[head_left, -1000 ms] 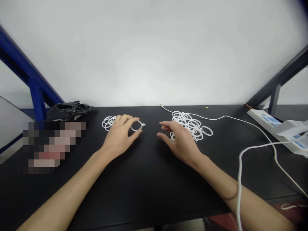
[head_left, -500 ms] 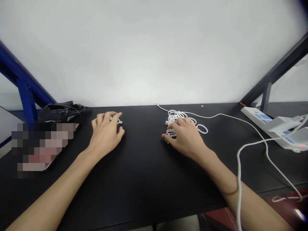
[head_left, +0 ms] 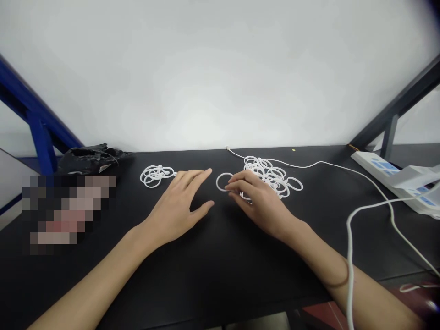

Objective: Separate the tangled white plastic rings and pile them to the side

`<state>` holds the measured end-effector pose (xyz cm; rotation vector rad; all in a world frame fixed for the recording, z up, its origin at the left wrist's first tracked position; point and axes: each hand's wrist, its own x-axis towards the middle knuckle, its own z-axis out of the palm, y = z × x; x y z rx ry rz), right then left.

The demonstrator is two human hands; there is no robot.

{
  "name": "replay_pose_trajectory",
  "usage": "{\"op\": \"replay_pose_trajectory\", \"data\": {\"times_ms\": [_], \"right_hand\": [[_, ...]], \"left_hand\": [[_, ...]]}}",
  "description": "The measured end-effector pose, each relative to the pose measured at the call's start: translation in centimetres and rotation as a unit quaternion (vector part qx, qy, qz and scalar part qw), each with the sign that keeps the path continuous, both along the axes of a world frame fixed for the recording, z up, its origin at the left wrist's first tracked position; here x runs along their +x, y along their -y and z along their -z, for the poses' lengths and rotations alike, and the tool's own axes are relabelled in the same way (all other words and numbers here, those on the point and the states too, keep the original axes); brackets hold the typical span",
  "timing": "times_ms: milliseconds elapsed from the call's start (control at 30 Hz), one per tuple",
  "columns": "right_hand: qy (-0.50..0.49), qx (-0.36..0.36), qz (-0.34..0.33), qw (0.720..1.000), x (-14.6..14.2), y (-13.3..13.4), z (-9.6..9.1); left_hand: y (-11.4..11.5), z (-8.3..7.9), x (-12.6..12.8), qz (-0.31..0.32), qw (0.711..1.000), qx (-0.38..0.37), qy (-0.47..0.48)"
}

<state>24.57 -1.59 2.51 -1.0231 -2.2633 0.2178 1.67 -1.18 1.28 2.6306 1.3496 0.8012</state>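
My right hand (head_left: pixel 257 197) holds a thin white ring (head_left: pixel 217 183) between thumb and fingertips, above the dark tabletop. Under and behind that hand lies a larger heap of white rings (head_left: pixel 275 174), partly covered by the fingers. My left hand (head_left: pixel 182 201) is open, its thumb and index finger spread toward the ring but apart from it. A smaller pile of white rings (head_left: pixel 153 175) rests on the table just left of the left fingers.
A white cord (head_left: pixel 309 166) runs behind the heap to the right. A thicker white cable (head_left: pixel 350 247) crosses in front of my right forearm. At right sits a white power strip (head_left: pixel 381 167). Crumpled black plastic (head_left: pixel 85 158) and a blurred-out item (head_left: pixel 72 215) are at left.
My left hand has come away from the small pile and moved right, toward the middle. My right hand has drawn one ring out of the heap to the left.
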Motion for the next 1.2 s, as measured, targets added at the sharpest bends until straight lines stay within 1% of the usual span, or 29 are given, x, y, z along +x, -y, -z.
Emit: {"op": "replay_pose_trajectory", "data": {"times_ms": [100, 200, 367, 533, 700, 900, 967, 1000, 1067, 1100, 1133, 1200], "right_hand": [[-0.038, 0.012, -0.057, 0.998, -0.7, 0.3, 0.7], [-0.048, 0.014, -0.079, 0.996, -1.2, 0.5, 1.2], [-0.078, 0.01, -0.04, 0.996, -1.4, 0.6, 1.0], [-0.093, -0.039, -0.03, 0.994, -1.5, 0.6, 0.7], [-0.1, -0.039, -0.014, 0.994, -1.6, 0.8, 0.6], [-0.073, -0.038, 0.009, 0.997, -1.8, 0.8, 0.8], [-0.054, -0.035, 0.018, 0.998, -1.7, 0.6, 0.8], [-0.039, -0.028, 0.027, 0.998, -1.5, 0.4, 0.7], [0.002, -0.001, 0.063, 0.998, -0.9, 0.1, 0.3], [0.025, 0.013, 0.09, 0.996, -0.5, -0.1, 0.1], [0.049, 0.022, 0.119, 0.991, -0.1, -0.2, -0.1], [0.101, 0.02, 0.166, 0.981, 0.7, -0.4, -0.6]], "left_hand": [[0.2, -0.1, -0.1, 0.042, 0.999, -0.003, -0.014], [0.2, 0.0, 0.0, 0.072, 0.997, -0.013, -0.026], [0.3, 0.0, 0.0, 0.052, 0.999, -0.014, -0.005], [0.5, -0.6, 0.0, 0.035, 0.999, -0.039, 0.003], [0.5, -0.7, 0.0, 0.05, 0.997, -0.059, -0.008], [0.4, -0.7, 0.2, 0.051, 0.996, -0.066, -0.01], [0.0, -0.9, -0.2, 0.034, 0.998, -0.054, -0.016], [-0.4, -1.0, -0.6, 0.015, 0.999, -0.04, -0.023], [-1.3, -1.0, -1.9, -0.045, 0.998, -0.004, -0.046], [-1.8, -0.9, -2.8, -0.087, 0.994, 0.014, -0.06], [-2.3, -0.7, -3.7, -0.126, 0.989, 0.022, -0.079], [-3.2, -0.1, -5.5, -0.183, 0.976, 0.022, -0.115]]}}
